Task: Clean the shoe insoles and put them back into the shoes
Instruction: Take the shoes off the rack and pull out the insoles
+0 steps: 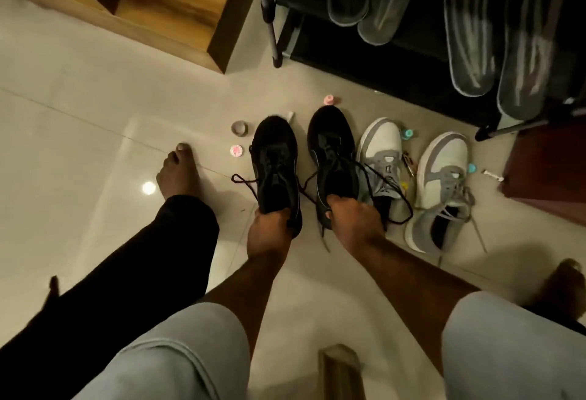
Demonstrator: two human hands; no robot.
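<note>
A person in light grey sleeves reaches down over a glossy tiled floor, one black shoe in each hand: the left hand has its fingers curled over the heel collar of the left black shoe, and the right hand grips the heel opening of the right black shoe in the same way, both shoes pointing away with their black laces trailing loose. Whether insoles sit inside these two shoes cannot be told, since the hands and dark interiors hide them. Just to the right stand two grey-and-white sneakers, the nearer sneaker touching the held right shoe and the farther sneaker beside it, its dark opening showing. That makes four shoes in a row. Above them, four grey insoles lie propped on a black shoe rack, in two pairs, toes hanging over the shelf edge. Small items are scattered around the shoes: a grey round cap, a pink-and-white disc, a pink piece beyond the toes, and two teal bits beside the sneakers. One bare foot in a black trouser leg rests on the tiles at left, near a wooden cabinet.
</note>
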